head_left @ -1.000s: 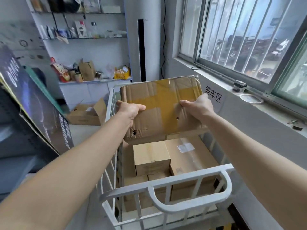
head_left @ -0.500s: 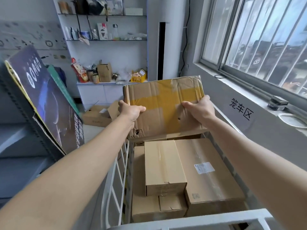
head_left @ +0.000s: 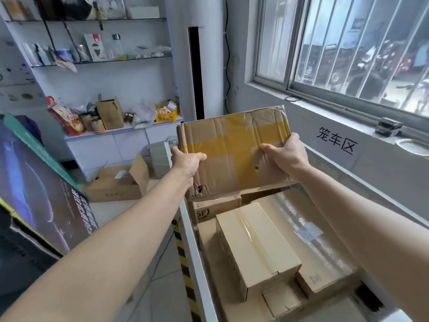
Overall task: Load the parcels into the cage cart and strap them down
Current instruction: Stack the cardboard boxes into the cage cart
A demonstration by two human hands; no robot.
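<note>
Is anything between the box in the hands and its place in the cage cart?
Nothing visible blocks it. The left hand and right hand hold the taped box above the far end of the cage cart. Under it shows only the SF box, already loaded, so it would likely land on that.

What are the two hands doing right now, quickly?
Left hand: grips the left edge of the worn brown cardboard box with yellow tape.
Right hand: grips the same box's right edge.
</note>
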